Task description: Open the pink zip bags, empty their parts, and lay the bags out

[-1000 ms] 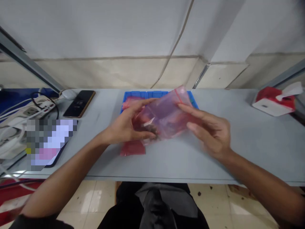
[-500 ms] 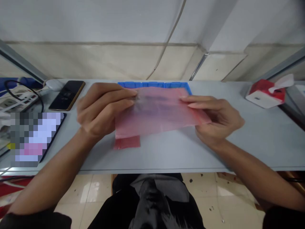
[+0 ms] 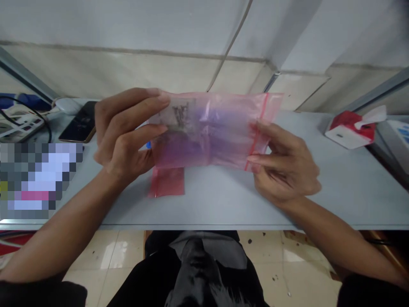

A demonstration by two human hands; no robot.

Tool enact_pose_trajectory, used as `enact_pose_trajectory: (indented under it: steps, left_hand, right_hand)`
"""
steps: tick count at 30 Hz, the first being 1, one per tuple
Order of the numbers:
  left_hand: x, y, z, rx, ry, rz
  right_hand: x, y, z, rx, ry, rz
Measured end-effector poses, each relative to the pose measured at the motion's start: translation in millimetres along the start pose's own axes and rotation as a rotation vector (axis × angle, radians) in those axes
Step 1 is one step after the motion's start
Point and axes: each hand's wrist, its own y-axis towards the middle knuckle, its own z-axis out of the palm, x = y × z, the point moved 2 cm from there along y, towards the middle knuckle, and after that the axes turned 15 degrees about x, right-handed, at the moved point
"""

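Note:
I hold a see-through pink zip bag (image 3: 214, 128) up in front of me, stretched sideways above the grey table (image 3: 223, 200). My left hand (image 3: 124, 132) pinches its left end, where several small dark parts show inside. My right hand (image 3: 281, 162) grips the right end by the red zip strip. A smaller pink bag (image 3: 166, 181) lies flat on the table just under the held one. A bit of blue tray (image 3: 148, 145) peeks out behind my left hand; the rest is hidden by the bag.
A dark phone (image 3: 78, 121) and a white power strip with cables (image 3: 15, 123) sit at the far left. A blurred tablet screen (image 3: 38, 179) lies at the left edge. A red and white tissue box (image 3: 349, 130) stands at the right. The wall is close behind.
The bag has been lifted higher and turned, so its zip end now points right. My left hand went from its upper corner to its left end. The camera tilted, hiding the blue tray.

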Motion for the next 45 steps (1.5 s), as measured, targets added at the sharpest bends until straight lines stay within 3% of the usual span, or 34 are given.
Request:
enact_pose_trajectory:
  steps: [1, 3, 4, 7, 9, 11, 15, 21, 24, 27, 31, 35, 38, 40, 42, 45]
  left_hand:
    - [-7.9, 0.8, -4.6, -0.203, 0.048, 0.118]
    - [-17.9, 2.7, -6.7, -0.235, 0.066, 0.2]
    - [-20.5, 3.4, -6.8, -0.197, 0.049, 0.197]
    - [-19.5, 4.1, -6.0, -0.117, -0.143, -0.031]
    - [-16.6, 3.5, -3.9, -0.11, -0.336, -0.235]
    - [-16.9, 3.2, -0.2, -0.086, -0.484, -0.363]
    - [-27.7, 2.6, 6.2, -0.067, -0.615, -0.414]
    - [-50.3, -1.4, 18.8, 0.236, -0.8, -0.288]
    - [-53.3, -0.3, 21.5, 0.284, -0.944, -0.3]
    - [-39.0, 4.9, 14.7, 0.173, -0.792, -0.412]
    - [4.6, 9.6, -0.7, -0.087, -0.473, -0.499]
    - [39.9, 6.5, 3.8, 0.109, -0.162, -0.573]
    - [45.4, 4.6, 6.9, 0.193, 0.051, -0.466]
    - [44.2, 5.1, 5.9, 0.266, 0.074, -0.344]
    - [43.5, 5.4, 5.0, 0.424, -0.01, -0.262]
    - [43.6, 4.3, 5.5, 0.599, -0.114, -0.235]
  right_hand:
    - [1.2, 1.0, 1.5, -0.011, 0.013, 0.02]
    - [1.8, 1.9, 4.3, -0.034, 0.082, 0.139]
    - [0.9, 1.5, 5.4, -0.049, 0.137, 0.231]
    - [-5.0, -1.4, 7.5, -0.067, 0.347, 0.492]
    - [-9.4, -2.2, 8.0, -0.022, 0.51, 0.564]
    - [-11.5, -0.8, 8.3, 0.077, 0.628, 0.54]
    - [-6.7, 3.5, 11.3, 0.278, 0.638, 0.4]
    - [-0.2, 2.8, 16.1, 0.27, 0.575, 0.462]
    - [0.1, 1.9, 15.6, 0.259, 0.543, 0.491]
    - [0.7, -0.1, 19.2, 0.296, 0.627, 0.51]
    - [0.9, -2.7, 23.8, 0.294, 0.637, 0.531]
    - [-2.1, -2.5, 22.7, 0.323, 0.531, 0.521]
    - [-0.5, -2.7, 23.1, 0.424, 0.431, 0.376]
    - [5.4, -4.7, 28.3, 0.559, 0.372, 0.218]
    - [14.6, -8.8, 38.9, 0.768, 0.292, 0.063]
    - [27.9, -16.1, 58.1, 1.068, 0.217, -0.069]
